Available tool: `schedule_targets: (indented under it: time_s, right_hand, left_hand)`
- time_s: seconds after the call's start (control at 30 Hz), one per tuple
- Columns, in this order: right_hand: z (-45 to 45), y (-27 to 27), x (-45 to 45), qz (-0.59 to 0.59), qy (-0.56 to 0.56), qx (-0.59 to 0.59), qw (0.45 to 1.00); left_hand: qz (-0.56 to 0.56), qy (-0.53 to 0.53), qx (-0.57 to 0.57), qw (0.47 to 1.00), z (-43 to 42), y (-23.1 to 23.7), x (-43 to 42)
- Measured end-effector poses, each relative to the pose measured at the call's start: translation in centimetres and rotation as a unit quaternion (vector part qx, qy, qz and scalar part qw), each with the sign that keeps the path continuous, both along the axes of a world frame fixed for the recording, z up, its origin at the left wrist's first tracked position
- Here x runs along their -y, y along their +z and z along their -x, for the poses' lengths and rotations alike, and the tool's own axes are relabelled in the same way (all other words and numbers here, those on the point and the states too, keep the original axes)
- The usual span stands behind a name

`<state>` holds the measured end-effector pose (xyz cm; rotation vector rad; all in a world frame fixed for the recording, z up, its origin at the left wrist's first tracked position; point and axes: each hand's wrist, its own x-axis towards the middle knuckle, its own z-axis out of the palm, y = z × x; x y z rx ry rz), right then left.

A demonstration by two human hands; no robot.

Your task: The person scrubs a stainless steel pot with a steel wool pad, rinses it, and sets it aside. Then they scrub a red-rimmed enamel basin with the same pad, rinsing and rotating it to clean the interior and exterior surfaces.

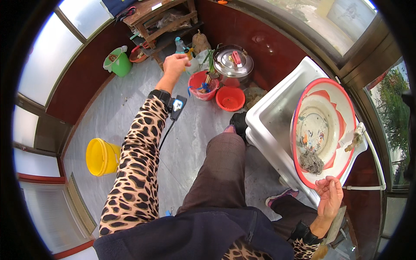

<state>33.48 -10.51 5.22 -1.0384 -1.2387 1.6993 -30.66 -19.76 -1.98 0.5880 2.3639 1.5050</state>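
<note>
My left hand (pixel 176 65) reaches forward above the floor, its fingers curled in and nothing visible in them. Beyond it stand spray bottles, one with a yellow and black head (pixel 188 52). My right hand (pixel 329 196) is at the near rim of an enamel basin (pixel 349 100), white with a red rim; whether the fingers grip the rim is unclear. The basin sits tilted over a white sink (pixel 269 107). Inside it lies a tangled grey scouring pad (pixel 311 162), low on the basin's wall.
Ahead are a lidded steel pot (pixel 233 61), a red bucket (pixel 198 81) holding green onions, and a red bowl (pixel 230 98). A yellow bucket (pixel 97 157) and a green bucket (pixel 121 63) stand leftward. A tap (pixel 356 139) adjoins the basin; a wooden table (pixel 152 14) is at the back.
</note>
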Motion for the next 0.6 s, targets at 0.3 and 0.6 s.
schedule_targets:
  time_s: [0.3, 0.6]
  right_hand:
    - [-2.2, 0.7, 0.6, -0.008, -0.025, -0.003, 1.000]
    - [-6.1, -0.6, 2.4, 0.005, -0.065, -0.012, 0.998]
  left_hand:
    - [0.321, 0.049, -0.240, 0.915, -7.1, -0.7, 2.3]
    - [0.373, -0.310, -0.273, 0.831, -20.1, -15.3, 15.1]
